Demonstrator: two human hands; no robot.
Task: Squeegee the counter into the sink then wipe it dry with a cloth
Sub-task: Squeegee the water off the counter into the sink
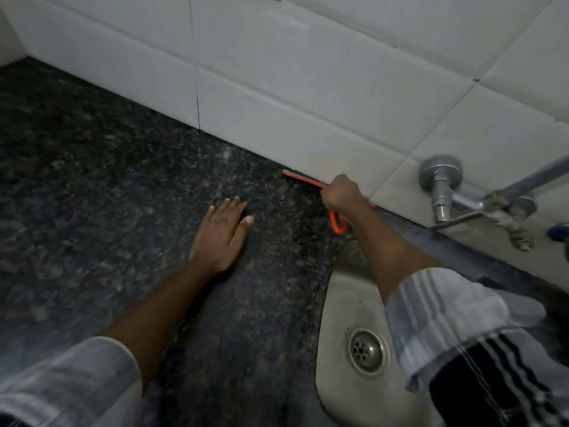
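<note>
An orange squeegee [300,177] lies with its blade along the foot of the tiled wall, at the back of the dark speckled granite counter [101,192]. My right hand [341,194] is closed round its handle, whose orange loop [338,223] hangs out below the fist. My left hand [223,234] rests flat on the counter with fingers spread, a little to the left of the squeegee. The steel sink [341,306] with its round drain [366,351] sits to the right, under my right forearm. No cloth is in view.
White wall tiles [308,72] rise behind the counter. A metal tap [443,192] with a pipe juts from the wall above the sink's far side. Something blue [558,231] shows at the right edge.
</note>
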